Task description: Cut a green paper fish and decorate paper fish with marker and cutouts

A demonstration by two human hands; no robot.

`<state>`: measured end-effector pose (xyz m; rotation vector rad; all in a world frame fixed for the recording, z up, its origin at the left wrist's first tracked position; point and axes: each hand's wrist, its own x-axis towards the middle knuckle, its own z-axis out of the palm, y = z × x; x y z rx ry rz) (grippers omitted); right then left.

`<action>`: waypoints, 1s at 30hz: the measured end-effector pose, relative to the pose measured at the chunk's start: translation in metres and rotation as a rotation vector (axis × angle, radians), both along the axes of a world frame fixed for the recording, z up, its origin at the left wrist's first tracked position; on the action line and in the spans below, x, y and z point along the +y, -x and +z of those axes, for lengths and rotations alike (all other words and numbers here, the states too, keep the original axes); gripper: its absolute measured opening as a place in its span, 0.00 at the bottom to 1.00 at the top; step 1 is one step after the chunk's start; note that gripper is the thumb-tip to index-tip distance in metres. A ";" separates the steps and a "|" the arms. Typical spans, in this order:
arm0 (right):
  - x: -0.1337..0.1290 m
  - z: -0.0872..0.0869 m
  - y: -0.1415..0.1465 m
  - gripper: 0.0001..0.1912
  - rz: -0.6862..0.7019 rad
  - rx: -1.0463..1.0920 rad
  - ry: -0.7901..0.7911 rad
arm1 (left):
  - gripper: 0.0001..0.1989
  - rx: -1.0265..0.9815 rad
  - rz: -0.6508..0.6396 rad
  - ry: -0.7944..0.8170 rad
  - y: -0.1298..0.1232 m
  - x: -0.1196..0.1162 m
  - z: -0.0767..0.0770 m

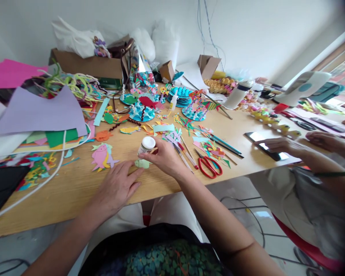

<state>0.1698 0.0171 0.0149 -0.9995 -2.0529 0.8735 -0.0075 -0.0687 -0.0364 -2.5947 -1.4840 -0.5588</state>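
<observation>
My right hand (167, 156) is closed around a small clear jar with a white lid (148, 143), upright just above or on a pale green paper fish (143, 164). Flat on the table beside that fish lies my left hand (117, 186), fingers stretched, the fingertips at the fish's left edge. Whether they touch it I cannot tell. Left of the hands is a small stack of paper fish (102, 156), pink on top. Red-handled scissors (210, 165) and several pens (186, 155) lie to the right.
Paper scraps (212, 147) litter the tabletop. Behind them stand blue decorated discs with fish (142, 112) and a small glue bottle (174, 101). A white cable (61, 153) crosses the left side by a purple sheet (40, 115). At right, another person's hand touches a phone (266, 145).
</observation>
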 end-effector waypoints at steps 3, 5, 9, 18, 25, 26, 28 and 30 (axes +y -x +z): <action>0.000 0.001 0.000 0.10 0.026 -0.008 -0.001 | 0.16 0.004 -0.012 0.001 0.000 0.000 0.001; -0.001 0.002 -0.001 0.11 0.016 -0.027 -0.011 | 0.16 0.008 -0.009 -0.002 0.000 0.000 0.000; 0.000 0.003 -0.001 0.11 -0.001 -0.027 -0.010 | 0.16 0.005 -0.002 -0.018 0.000 0.001 -0.002; -0.002 0.005 -0.006 0.11 0.003 -0.030 -0.028 | 0.16 0.003 -0.001 -0.006 0.000 0.000 -0.002; -0.007 0.004 -0.005 0.10 0.034 -0.032 0.005 | 0.15 -0.019 0.016 0.017 0.000 0.001 -0.004; -0.007 0.004 -0.004 0.10 0.026 -0.029 0.003 | 0.15 -0.023 0.015 0.019 0.000 0.001 -0.003; -0.007 0.004 -0.004 0.10 0.017 -0.033 0.004 | 0.15 -0.022 0.015 0.010 0.000 0.000 -0.004; -0.008 0.005 -0.005 0.11 0.029 -0.039 0.015 | 0.16 -0.021 0.026 -0.005 0.000 0.000 -0.004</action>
